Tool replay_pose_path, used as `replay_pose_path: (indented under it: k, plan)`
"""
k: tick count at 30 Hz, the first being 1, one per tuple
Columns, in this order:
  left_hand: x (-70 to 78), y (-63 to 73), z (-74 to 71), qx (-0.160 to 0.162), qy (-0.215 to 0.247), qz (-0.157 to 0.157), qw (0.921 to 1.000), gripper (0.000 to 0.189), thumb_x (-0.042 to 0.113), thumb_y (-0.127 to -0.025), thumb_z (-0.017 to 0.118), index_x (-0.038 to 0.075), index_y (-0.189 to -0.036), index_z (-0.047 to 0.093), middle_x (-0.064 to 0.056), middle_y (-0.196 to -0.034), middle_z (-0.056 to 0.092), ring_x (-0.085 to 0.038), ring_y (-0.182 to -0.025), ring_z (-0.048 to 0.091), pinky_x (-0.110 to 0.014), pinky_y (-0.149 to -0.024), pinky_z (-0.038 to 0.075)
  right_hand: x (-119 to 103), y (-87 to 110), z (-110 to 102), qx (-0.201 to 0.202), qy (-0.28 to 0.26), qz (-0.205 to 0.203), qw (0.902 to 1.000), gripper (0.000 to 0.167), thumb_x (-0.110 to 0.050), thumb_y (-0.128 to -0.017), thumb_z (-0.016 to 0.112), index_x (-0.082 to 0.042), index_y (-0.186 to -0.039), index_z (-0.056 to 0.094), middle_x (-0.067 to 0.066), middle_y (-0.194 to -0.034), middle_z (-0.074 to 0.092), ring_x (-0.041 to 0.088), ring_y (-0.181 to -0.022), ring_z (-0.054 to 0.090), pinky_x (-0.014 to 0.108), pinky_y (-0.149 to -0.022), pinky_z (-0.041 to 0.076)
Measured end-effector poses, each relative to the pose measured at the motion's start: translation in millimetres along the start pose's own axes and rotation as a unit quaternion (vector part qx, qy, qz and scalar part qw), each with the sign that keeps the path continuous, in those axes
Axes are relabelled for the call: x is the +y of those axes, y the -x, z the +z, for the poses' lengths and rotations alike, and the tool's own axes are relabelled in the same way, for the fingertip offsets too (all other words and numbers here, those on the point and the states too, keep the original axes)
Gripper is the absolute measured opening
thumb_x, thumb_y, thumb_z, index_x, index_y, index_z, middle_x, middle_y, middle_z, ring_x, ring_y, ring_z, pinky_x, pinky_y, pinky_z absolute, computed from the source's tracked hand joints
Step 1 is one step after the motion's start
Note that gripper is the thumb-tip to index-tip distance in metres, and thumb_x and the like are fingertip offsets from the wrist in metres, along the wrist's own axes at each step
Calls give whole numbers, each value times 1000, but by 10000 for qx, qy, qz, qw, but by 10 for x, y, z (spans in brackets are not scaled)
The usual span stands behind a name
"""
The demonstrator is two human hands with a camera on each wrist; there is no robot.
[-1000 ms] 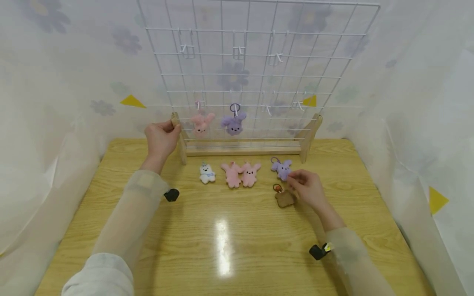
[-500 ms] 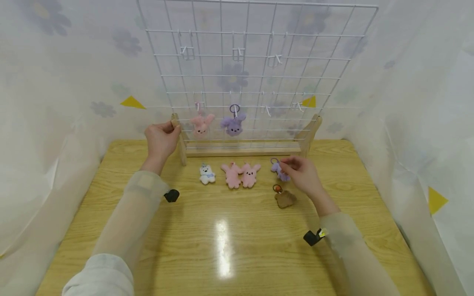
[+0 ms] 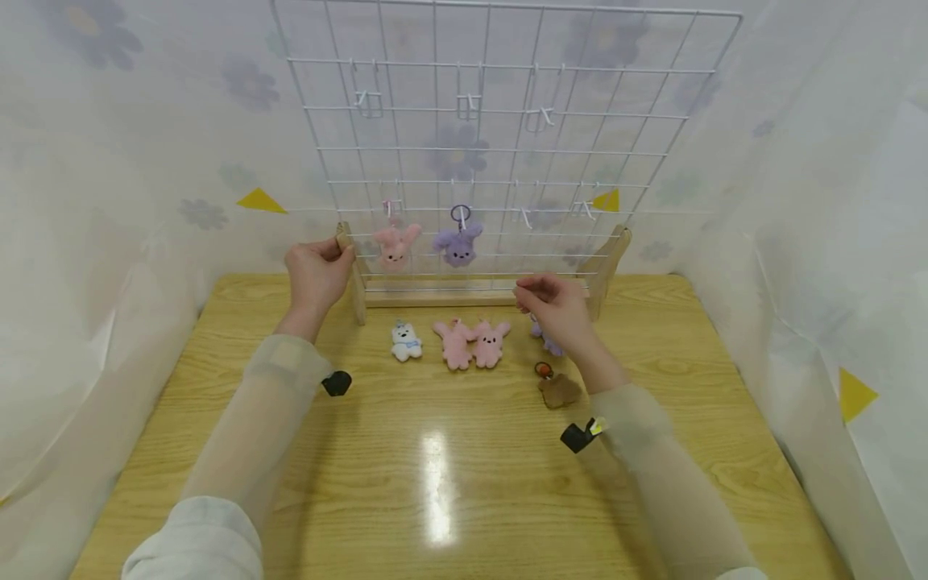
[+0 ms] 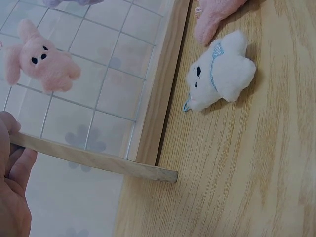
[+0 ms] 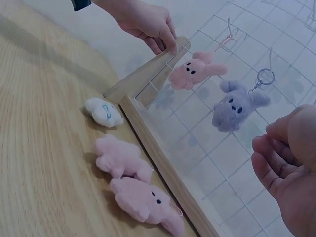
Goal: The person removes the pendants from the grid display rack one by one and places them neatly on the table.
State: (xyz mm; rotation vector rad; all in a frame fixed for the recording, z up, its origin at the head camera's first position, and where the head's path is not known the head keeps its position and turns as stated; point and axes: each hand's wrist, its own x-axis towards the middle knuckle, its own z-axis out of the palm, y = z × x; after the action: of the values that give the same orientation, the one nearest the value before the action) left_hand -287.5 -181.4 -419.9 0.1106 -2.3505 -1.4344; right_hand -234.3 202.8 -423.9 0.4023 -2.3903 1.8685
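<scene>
My left hand [image 3: 319, 274] pinches the top of the left wooden leg [image 4: 98, 160] of a white wire grid rack [image 3: 493, 149]. My right hand [image 3: 557, 310] hovers in front of the rack's lower bar, fingers loosely bent and nothing between them. Beneath it a purple plush keychain [image 3: 548, 342] lies partly hidden on the table. From the rack's hooks hang a pink plush bunny [image 3: 395, 246] and another purple plush keychain [image 5: 239, 106] with a ring. The right wrist view shows the right fingers [image 5: 274, 158] beside this hanging one, apart from it.
On the wooden table [image 3: 348, 467] lie a white plush bear [image 3: 405, 341], two pink plush bunnies [image 3: 471, 345] side by side and a brown plush keychain [image 3: 560, 391]. Several bare hooks [image 3: 525, 216] stick out of the grid. Pale fabric walls surround the table.
My right hand has moved from beside the purple and brown keychains up and left toward the rack, passing over the purple one. The left hand stays on the leg.
</scene>
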Motion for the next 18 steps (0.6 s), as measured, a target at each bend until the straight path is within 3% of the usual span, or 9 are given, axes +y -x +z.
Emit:
replay_pose_path:
  k: [2, 6, 9, 18]
  plan:
    - [0, 0, -6, -12, -7, 8, 10000, 25, 18, -102, 71, -1, -117, 79, -20, -101, 78, -22, -87, 76, -15, -65, 54, -47, -57, 62, 52, -68, -58, 9999, 21, -6, -104, 70, 11, -114, 71, 26, -106, 71, 26, -85, 72, 36, -79, 61]
    - [0, 7, -11, -41, 22, -41, 10000, 25, 18, -102, 72, -1, -117, 79, -20, -101, 78, -21, -86, 75, -15, -65, 54, -140, -170, 175, 142, -107, -172, 9997, 17, -4, -103, 70, 10, -112, 71, 21, -104, 73, 32, -85, 72, 37, -78, 61]
    - [0, 11, -12, -49, 53, -76, 9999, 26, 19, -102, 72, -1, -117, 79, -20, -102, 78, -18, -85, 75, -16, -65, 54, -199, -248, 251, 169, -176, -212, 9995, 17, -3, -102, 70, 10, -112, 71, 19, -102, 73, 26, -83, 72, 31, -75, 60]
    - [-4, -5, -2, -19, 13, -72, 10000, 25, 19, -102, 72, 0, -116, 80, -20, -101, 78, -17, -84, 74, -16, -65, 54, -317, -471, 456, 199, -277, -338, 9988, 20, -4, -102, 70, 13, -114, 70, 25, -104, 72, 24, -83, 72, 34, -76, 61]
